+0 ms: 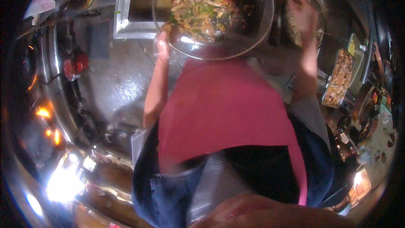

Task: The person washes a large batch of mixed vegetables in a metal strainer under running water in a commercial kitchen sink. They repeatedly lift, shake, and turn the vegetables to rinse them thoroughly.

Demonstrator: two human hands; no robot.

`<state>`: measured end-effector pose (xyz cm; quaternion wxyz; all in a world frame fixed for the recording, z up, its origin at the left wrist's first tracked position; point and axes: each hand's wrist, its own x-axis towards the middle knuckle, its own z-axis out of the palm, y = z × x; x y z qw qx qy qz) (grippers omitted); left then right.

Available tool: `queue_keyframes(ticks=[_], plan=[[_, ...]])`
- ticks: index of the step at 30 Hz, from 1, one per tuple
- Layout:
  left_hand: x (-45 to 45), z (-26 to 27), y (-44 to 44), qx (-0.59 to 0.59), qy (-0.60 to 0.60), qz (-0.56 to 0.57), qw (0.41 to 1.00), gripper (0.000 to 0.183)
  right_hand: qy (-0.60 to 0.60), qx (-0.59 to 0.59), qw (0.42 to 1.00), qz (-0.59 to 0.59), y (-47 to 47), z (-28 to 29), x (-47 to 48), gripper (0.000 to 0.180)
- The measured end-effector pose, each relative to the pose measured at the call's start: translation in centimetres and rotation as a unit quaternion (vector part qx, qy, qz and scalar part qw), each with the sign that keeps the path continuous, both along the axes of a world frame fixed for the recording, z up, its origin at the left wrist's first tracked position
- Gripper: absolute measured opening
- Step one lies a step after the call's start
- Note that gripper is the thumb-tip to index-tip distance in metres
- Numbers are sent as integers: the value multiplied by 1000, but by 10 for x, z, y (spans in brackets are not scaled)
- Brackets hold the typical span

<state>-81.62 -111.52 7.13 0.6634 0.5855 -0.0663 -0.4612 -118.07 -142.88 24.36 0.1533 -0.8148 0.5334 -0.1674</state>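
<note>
My left hand (162, 42) grips the rim of a large round wire-mesh strainer (253, 42) at the top middle. Mixed cut vegetables (202, 9), with green pieces and pale strips, lie in the strainer, and darker bits lie at its right side. Behind its left part is a metal-rimmed rectangular basin (134, 30) holding brownish liquid. My right hand (302, 12) is over an oval container (320, 22) of pale chopped food at the upper right. That hand is blurred, so its fingers and anything in them cannot be made out.
A long clear tray of brownish food pieces (338, 79) stands at the right. A red round object (76, 66) is at the left, near a curved metal edge. Flames (42, 112) show at the far left. A wet grey floor (123, 82) lies left of my body.
</note>
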Motion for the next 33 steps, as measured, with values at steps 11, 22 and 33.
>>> queue_keyframes(ticks=[11,22,33], plan=[[3,-7,-6,33,-71,7,997,38,161,66,944,281,53,-149,209,15],[-6,12,-10,29,-27,20,999,37,-31,200,952,231,-1,-99,148,17],[13,-31,15,19,-91,15,996,41,160,-9,961,227,1,-153,235,34]])
